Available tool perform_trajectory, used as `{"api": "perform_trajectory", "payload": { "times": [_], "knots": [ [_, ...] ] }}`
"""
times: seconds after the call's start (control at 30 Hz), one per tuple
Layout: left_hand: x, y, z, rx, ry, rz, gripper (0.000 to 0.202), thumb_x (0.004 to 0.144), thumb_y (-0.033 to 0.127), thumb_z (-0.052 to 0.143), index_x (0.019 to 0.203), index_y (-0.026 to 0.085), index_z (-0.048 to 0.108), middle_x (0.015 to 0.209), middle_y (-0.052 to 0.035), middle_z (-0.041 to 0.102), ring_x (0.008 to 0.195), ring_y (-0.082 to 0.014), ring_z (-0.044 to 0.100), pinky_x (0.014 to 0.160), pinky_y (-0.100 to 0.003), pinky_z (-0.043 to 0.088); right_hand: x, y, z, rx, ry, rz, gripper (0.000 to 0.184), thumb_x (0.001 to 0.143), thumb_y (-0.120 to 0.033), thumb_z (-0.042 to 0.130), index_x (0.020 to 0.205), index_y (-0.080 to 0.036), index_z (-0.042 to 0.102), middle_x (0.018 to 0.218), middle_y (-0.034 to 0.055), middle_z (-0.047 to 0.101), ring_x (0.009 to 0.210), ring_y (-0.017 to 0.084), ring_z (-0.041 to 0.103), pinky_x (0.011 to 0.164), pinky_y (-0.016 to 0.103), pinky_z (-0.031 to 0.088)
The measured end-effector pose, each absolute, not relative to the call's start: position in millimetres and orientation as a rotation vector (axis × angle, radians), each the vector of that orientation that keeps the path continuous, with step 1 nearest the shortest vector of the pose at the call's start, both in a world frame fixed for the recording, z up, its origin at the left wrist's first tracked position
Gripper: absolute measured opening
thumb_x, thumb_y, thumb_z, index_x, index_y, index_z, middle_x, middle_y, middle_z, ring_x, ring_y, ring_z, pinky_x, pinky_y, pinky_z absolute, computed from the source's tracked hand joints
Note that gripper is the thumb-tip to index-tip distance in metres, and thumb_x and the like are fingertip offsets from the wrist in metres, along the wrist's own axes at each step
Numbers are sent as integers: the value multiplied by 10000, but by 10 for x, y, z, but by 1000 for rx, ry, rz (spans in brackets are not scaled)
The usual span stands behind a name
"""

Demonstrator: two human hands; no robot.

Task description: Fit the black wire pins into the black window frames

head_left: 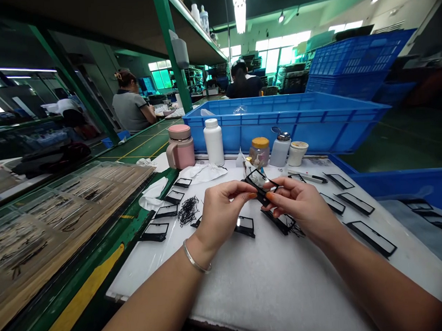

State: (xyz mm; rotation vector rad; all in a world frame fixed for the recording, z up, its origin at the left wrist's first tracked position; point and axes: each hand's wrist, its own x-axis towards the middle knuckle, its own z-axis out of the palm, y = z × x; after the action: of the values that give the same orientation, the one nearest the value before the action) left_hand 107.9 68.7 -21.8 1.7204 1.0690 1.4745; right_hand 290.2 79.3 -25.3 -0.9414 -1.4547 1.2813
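Both of my hands meet over the middle of the white work board. Between them they hold a small black rectangular frame, tilted, with an open window in it. The thumb and forefinger of my left hand pinch its left end. My right hand grips the other end, thumb in front and fingers behind. Below lie more black frames, one by my left hand and another under my right. A heap of thin black strips sits left of my left hand.
Several black frames lie along both sides of the board. Behind stand a pink mug, white bottle, pump bottle, jars and a blue crate. A compartment tray is at left. Two people sit farther back.
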Motion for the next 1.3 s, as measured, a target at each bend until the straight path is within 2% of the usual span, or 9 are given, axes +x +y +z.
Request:
{"api": "perform_trajectory", "payload": {
  "times": [0.1, 0.23, 0.4, 0.63, 1.3],
  "knots": [
    [1066, 692, -226, 2019, 1149, 1525, 43, 810, 158, 720, 812, 201, 720, 830, 2, 692, 866, -169, 601, 839, -305, 456, 2888, 775, -249, -938, -1473, 1279, 319, 809, -341, 759, 1006, -129, 626, 702, 46, 653, 705, 210, 674, 511, 197, 519],
    [1070, 696, -218, 2194, 1163, 1558, 52, 817, 159, 719, 794, 202, 702, 848, 7, 654, 932, -166, 537, 892, -310, 394, 2860, 758, -247, -918, -1479, 1295, 295, 819, -324, 761, 998, -130, 630, 725, 53, 663, 695, 202, 673, 510, 191, 520],
    [1087, 711, -234, 2218, 1171, 1570, 84, 827, 111, 696, 793, 187, 690, 855, 6, 634, 930, -152, 523, 887, -297, 392, 2847, 748, -254, -870, -1480, 1357, 248, 834, -274, 756, 999, -133, 638, 722, 44, 664, 696, 188, 669, 512, 178, 503],
    [1074, 723, -245, 2297, 1170, 1582, 91, 844, 100, 673, 801, 180, 682, 852, -2, 633, 913, -156, 518, 876, -307, 400, 2844, 742, -266, -795, -1422, 1489, 310, 813, -210, 770, 1073, -125, 624, 891, 91, 693, 765, 195, 675, 537, 182, 488],
    [1021, 720, -225, 2532, 1155, 1613, 55, 859, 147, 666, 830, 186, 690, 835, -13, 647, 861, -163, 513, 811, -304, 413, 2778, 658, -245, -784, -1412, 1357, 276, 799, -165, 766, 1034, -126, 627, 871, 91, 710, 743, 194, 685, 546, 197, 507]
  ]
}}
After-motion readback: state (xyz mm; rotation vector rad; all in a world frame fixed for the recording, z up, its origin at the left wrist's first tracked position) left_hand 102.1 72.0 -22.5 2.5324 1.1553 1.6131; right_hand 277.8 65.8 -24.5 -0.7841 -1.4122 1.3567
